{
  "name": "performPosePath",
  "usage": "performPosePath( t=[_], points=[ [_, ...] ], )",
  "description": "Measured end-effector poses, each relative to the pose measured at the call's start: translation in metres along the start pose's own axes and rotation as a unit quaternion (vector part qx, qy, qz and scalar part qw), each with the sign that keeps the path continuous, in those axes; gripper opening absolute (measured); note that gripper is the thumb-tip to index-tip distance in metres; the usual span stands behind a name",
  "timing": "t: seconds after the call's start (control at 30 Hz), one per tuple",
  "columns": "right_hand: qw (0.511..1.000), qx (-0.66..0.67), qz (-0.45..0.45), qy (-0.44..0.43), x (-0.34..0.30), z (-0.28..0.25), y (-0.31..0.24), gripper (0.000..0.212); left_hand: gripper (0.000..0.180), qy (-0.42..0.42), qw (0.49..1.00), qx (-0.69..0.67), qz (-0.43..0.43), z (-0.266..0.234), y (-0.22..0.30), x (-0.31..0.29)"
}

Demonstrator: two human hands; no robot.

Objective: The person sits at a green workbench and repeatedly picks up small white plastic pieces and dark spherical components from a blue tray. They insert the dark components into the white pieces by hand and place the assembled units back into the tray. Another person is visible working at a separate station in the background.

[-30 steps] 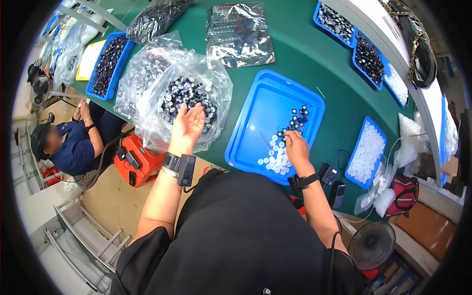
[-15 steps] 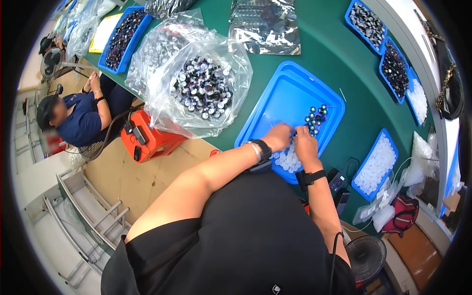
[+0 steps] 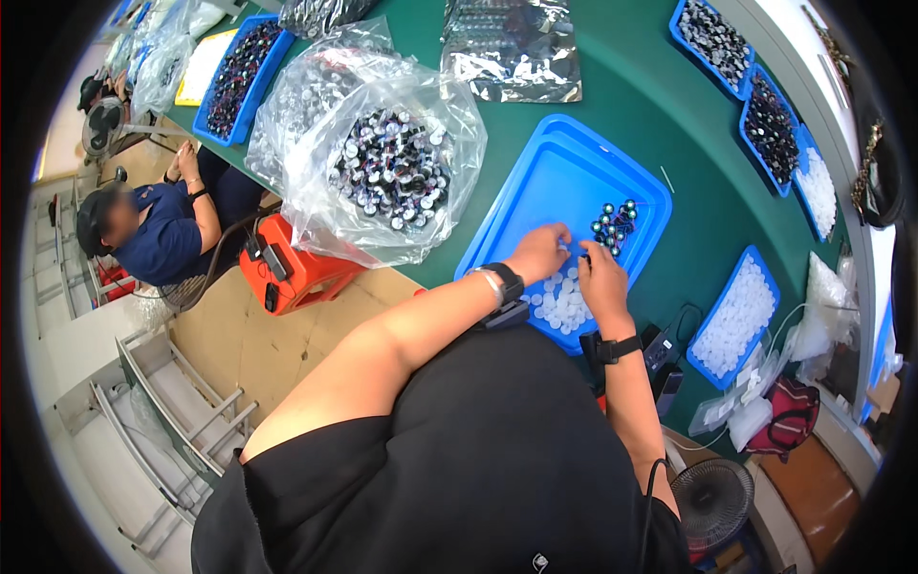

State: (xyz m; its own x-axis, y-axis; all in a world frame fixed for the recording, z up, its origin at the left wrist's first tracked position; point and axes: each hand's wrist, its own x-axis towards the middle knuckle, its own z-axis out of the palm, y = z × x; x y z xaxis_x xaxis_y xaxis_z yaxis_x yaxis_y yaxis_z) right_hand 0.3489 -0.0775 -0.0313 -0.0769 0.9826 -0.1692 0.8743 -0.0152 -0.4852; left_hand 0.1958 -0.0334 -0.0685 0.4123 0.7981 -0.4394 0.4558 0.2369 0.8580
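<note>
Both of my hands are over a blue tray (image 3: 559,177) stacked on another on the green table. My left hand (image 3: 540,254) is above the tray's middle, finger and thumb tips slightly apart, with nothing visible between them. To its right, my right hand (image 3: 602,279) has finger and thumb drawn together; a tiny dark bit shows at the tips, too small to name. Beneath and between the hands lie several translucent white discs (image 3: 561,304). Just beyond my right hand sits a cluster of small shiny dark-domed parts with wires (image 3: 613,228).
Left of the tray, an open clear plastic bag (image 3: 459,115) holds many black-and-white parts. Blue trays of parts (image 3: 712,48) line the right side, one with white pieces (image 3: 732,312). A silvery bag (image 3: 512,53) lies at the back. A person (image 3: 158,230) sits at left beside a red stool (image 3: 301,268).
My hands, close together before, have drawn apart, leaving a gap between their fingertips. The left has shifted slightly up, and more of the white discs shows.
</note>
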Motion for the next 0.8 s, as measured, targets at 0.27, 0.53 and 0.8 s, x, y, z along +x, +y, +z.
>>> performPosePath(
  t=[0.27, 0.53, 0.8],
  points=[
    [0.722, 0.657, 0.217, 0.009, -0.002, -0.043, -0.03, 0.018, 0.027, -0.087, 0.86, -0.479, -0.151, -0.066, 0.041, -0.034],
    [0.907, 0.407, 0.106, 0.033, -0.024, -0.056, -0.085, 0.012, 0.027, -0.127, 0.792, -0.582, -0.132, -0.076, 0.065, -0.065],
    [0.932, 0.352, 0.023, 0.084, -0.033, -0.068, -0.101, 0.009, 0.025, -0.122, 0.778, -0.606, -0.113, -0.087, 0.073, -0.081]
  ],
)
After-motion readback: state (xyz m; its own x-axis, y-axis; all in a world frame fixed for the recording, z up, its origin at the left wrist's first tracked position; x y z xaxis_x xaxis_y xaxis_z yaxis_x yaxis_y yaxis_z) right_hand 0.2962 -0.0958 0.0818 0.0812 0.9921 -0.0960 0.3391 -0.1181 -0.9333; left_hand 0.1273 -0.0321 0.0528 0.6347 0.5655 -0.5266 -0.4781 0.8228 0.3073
